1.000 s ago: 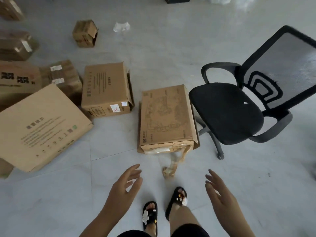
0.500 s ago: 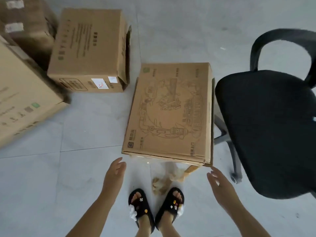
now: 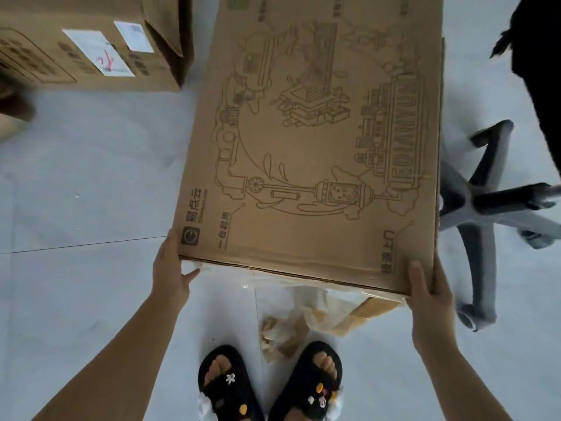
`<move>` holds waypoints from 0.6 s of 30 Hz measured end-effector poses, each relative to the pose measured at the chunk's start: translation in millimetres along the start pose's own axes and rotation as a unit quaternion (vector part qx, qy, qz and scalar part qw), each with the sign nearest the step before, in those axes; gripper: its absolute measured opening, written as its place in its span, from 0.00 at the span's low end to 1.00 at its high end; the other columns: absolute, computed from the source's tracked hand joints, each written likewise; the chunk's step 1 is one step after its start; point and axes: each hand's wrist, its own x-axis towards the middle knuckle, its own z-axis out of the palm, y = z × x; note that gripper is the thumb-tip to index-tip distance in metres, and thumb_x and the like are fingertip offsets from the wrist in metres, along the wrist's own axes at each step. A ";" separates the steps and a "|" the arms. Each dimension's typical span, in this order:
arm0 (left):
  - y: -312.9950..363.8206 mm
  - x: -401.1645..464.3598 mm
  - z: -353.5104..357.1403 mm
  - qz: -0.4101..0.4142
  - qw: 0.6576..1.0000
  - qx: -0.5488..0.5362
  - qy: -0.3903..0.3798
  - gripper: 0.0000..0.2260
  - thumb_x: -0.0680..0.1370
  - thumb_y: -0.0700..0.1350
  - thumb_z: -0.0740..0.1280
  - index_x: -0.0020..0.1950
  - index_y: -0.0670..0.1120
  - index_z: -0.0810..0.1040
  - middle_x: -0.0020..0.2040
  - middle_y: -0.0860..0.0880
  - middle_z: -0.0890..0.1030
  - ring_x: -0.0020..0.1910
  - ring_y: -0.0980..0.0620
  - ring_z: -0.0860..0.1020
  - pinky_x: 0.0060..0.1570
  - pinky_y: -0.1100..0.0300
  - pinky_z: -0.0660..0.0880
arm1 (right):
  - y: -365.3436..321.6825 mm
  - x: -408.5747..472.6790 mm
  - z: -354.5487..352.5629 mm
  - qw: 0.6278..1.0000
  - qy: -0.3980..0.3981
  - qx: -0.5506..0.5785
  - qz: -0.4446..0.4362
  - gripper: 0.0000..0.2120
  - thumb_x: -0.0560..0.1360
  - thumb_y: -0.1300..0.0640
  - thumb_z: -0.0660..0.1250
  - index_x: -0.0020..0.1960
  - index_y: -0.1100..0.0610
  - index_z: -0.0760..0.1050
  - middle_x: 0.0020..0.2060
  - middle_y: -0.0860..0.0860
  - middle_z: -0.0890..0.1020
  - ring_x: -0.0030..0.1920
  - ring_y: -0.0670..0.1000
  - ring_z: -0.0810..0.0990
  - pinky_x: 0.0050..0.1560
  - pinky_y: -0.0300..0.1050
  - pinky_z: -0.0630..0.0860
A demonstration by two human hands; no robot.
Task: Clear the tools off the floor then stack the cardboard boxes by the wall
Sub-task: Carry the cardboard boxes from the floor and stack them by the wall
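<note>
A flat printed cardboard box (image 3: pixel 303 147) lies on the pale tiled floor in front of my feet. My left hand (image 3: pixel 170 275) grips its near left corner, fingers along the left side and thumb against the front edge. At the near right corner, my right hand (image 3: pixel 425 293) holds on with the thumb on top and the fingers hidden round the side. Torn tape and a loose flap (image 3: pixel 343 314) hang from the box's near end.
A second cardboard box (image 3: pixel 91 41) with white labels sits at the upper left, close to the held box. An office chair's grey star base (image 3: pixel 485 208) and black seat (image 3: pixel 540 71) stand just right of the box. Crumpled paper scraps (image 3: pixel 285 332) lie by my black slippers (image 3: pixel 224 387).
I have bent down closer to the printed box. Both hands, hanging free in front of it before, have reached forward and taken hold of its near corners.
</note>
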 end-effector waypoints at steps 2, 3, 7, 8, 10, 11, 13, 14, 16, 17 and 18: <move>2.5 -2.9 3.4 0.008 1.000 -0.017 -0.003 0.17 0.79 0.57 0.60 0.64 0.49 0.73 0.61 0.49 0.77 0.62 0.48 0.73 0.61 0.35 0.69 | -3.4 4.4 0.1 0.997 -0.012 0.067 0.031 0.38 0.56 0.25 0.69 0.63 0.38 0.72 0.57 0.42 0.80 0.60 0.50 0.77 0.62 0.56 0.73; 6.4 -8.3 4.8 0.014 1.000 -0.023 0.002 0.15 0.80 0.55 0.60 0.62 0.49 0.74 0.61 0.48 0.77 0.62 0.47 0.74 0.61 0.35 0.69 | -7.4 4.7 -0.9 0.996 -0.010 0.076 0.038 0.40 0.52 0.24 0.70 0.60 0.39 0.73 0.54 0.41 0.81 0.58 0.49 0.78 0.59 0.55 0.75; 41.9 -41.6 -1.2 0.053 0.998 -0.041 0.006 0.09 0.80 0.51 0.62 0.56 0.50 0.76 0.55 0.49 0.79 0.57 0.49 0.76 0.53 0.40 0.75 | -35.9 -7.9 -12.7 0.995 -0.014 0.090 0.046 0.47 0.47 0.23 0.70 0.62 0.43 0.74 0.50 0.41 0.82 0.50 0.45 0.81 0.45 0.46 0.80; 56.4 -54.6 -6.0 0.066 0.997 -0.038 0.005 0.09 0.80 0.51 0.62 0.56 0.49 0.76 0.52 0.50 0.79 0.56 0.49 0.77 0.52 0.41 0.76 | -45.2 -15.7 -16.2 0.994 -0.018 0.092 0.053 0.46 0.50 0.24 0.70 0.63 0.45 0.74 0.51 0.43 0.82 0.51 0.46 0.82 0.45 0.47 0.80; 87.7 -84.6 -17.8 0.081 0.996 -0.022 0.012 0.10 0.79 0.52 0.63 0.56 0.50 0.76 0.49 0.51 0.79 0.55 0.49 0.76 0.50 0.42 0.77 | -67.4 -34.0 -23.2 0.991 -0.031 0.112 0.072 0.31 0.64 0.30 0.68 0.61 0.47 0.75 0.52 0.47 0.82 0.53 0.51 0.81 0.47 0.51 0.80; 102.8 -101.6 -25.4 0.084 0.996 -0.015 0.022 0.09 0.79 0.52 0.63 0.55 0.51 0.77 0.49 0.52 0.79 0.54 0.49 0.76 0.50 0.43 0.77 | -78.4 -43.8 -26.7 0.989 -0.033 0.122 0.083 0.20 0.73 0.38 0.64 0.60 0.48 0.75 0.52 0.48 0.82 0.54 0.54 0.80 0.48 0.54 0.79; 128.1 -140.3 -43.3 0.091 0.995 -0.005 0.040 0.08 0.79 0.51 0.63 0.56 0.50 0.77 0.48 0.52 0.78 0.53 0.50 0.76 0.50 0.45 0.77 | -101.8 -67.0 -37.0 0.987 -0.040 0.120 0.102 0.13 0.80 0.50 0.59 0.62 0.51 0.74 0.53 0.50 0.81 0.53 0.56 0.80 0.49 0.55 0.78; 137.4 -161.3 -53.9 0.092 0.995 -0.003 0.050 0.09 0.80 0.51 0.62 0.56 0.50 0.76 0.48 0.52 0.78 0.52 0.50 0.76 0.50 0.45 0.77 | -114.5 -80.6 -43.1 0.986 -0.046 0.113 0.110 0.14 0.80 0.51 0.58 0.64 0.52 0.73 0.53 0.51 0.81 0.52 0.55 0.80 0.49 0.55 0.78; 148.6 -205.6 -79.0 0.087 0.993 -0.002 0.075 0.10 0.80 0.50 0.62 0.58 0.49 0.75 0.49 0.52 0.78 0.54 0.48 0.75 0.53 0.43 0.76 | -138.8 -112.4 -57.3 0.986 -0.051 0.097 0.128 0.17 0.80 0.52 0.58 0.66 0.55 0.71 0.52 0.51 0.80 0.49 0.53 0.79 0.49 0.55 0.77; 152.2 -228.0 -92.2 0.082 0.993 -0.005 0.090 0.11 0.80 0.50 0.62 0.59 0.49 0.75 0.50 0.51 0.78 0.55 0.47 0.75 0.54 0.42 0.75 | -150.2 -128.2 -65.4 0.986 -0.056 0.090 0.132 0.17 0.80 0.52 0.58 0.67 0.55 0.71 0.51 0.50 0.80 0.49 0.52 0.79 0.49 0.56 0.77; 155.3 -250.4 -105.4 0.074 0.992 -0.011 0.105 0.11 0.80 0.50 0.62 0.60 0.48 0.75 0.51 0.51 0.78 0.56 0.47 0.75 0.55 0.41 0.75 | -160.6 -143.7 -74.0 0.986 -0.064 0.083 0.133 0.17 0.80 0.51 0.58 0.67 0.55 0.71 0.50 0.49 0.80 0.49 0.53 0.79 0.50 0.57 0.77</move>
